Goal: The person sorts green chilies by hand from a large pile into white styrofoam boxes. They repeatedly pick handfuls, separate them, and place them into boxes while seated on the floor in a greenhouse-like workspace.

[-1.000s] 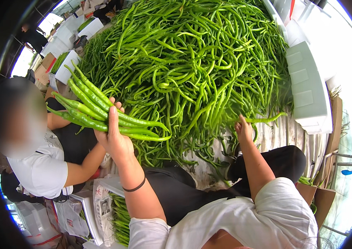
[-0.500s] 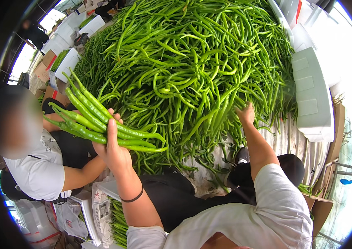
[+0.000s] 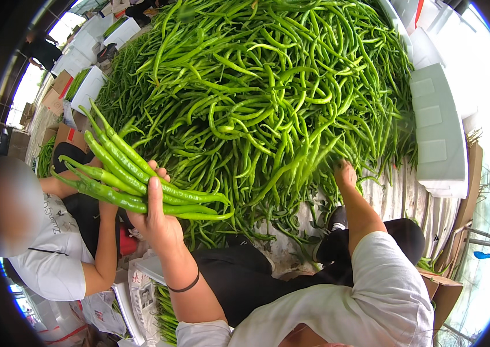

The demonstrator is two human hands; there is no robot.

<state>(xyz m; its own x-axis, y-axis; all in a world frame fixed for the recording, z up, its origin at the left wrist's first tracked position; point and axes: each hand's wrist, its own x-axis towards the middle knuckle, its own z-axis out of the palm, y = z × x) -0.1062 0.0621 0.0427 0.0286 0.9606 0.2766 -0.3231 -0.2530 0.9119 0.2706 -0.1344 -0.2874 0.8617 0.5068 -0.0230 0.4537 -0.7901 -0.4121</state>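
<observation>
A bunch of several long green chili peppers (image 3: 120, 159) rests in my left hand (image 3: 161, 222), with the thumb pressed across them. Their tips fan out to the upper left, and their other ends stick out past my fingers to the right. At the near right edge of a big heap of green chili peppers (image 3: 245, 110), my right hand (image 3: 346, 173) has its fingers curled in among the peppers. Some peppers beside that hand look blurred. Whatever those fingers hold is hidden.
To my left sits a person in a white shirt (image 3: 54, 248). White foam boxes (image 3: 438, 127) line the heap's right side; another foam box (image 3: 89, 89) with peppers stands far left. A newspaper-lined box of peppers (image 3: 146, 295) is beside me. Cardboard boxes (image 3: 444, 292) stand lower right.
My right hand has drawn slightly nearer to me and its fingers look more curled. My left hand still holds the bunch, a bit lower. The person on the left has shifted and moved an arm.
</observation>
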